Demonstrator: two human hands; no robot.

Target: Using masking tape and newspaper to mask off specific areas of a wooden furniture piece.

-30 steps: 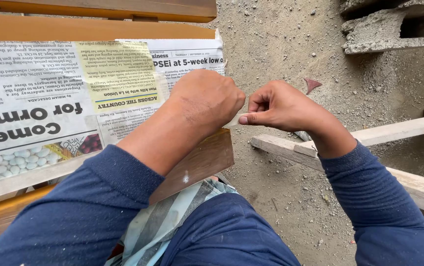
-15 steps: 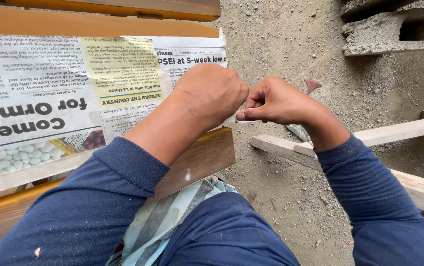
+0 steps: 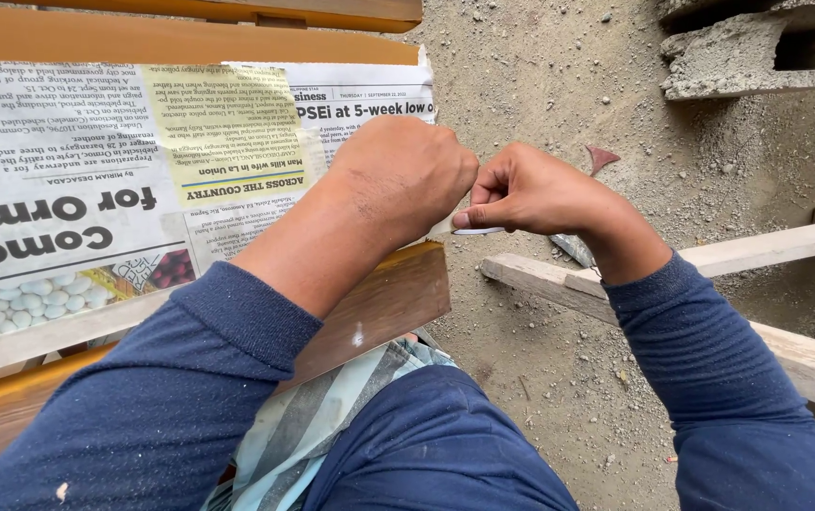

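My left hand [image 3: 405, 178] is closed in a fist over the right edge of a newspaper [image 3: 95, 180]. The newspaper lies spread on a brown wooden board [image 3: 384, 303]. What the fist grips is hidden under its knuckles. My right hand [image 3: 540, 194] is right beside it, knuckles almost touching. Its thumb and forefinger pinch a thin white strip [image 3: 479, 230] that runs back under the left hand. Both arms wear dark blue sleeves.
Sandy, gritty ground [image 3: 540, 85] lies beyond the board. A pale wooden plank [image 3: 767, 248] runs across it on the right, crossing another plank [image 3: 805, 355]. A hollow concrete block [image 3: 757, 57] sits at the top right. A small reddish shard [image 3: 602, 156] lies near my right hand.
The hands have stayed together at the board's right edge. My right hand has turned slightly, and the white strip now shows below its fingers.
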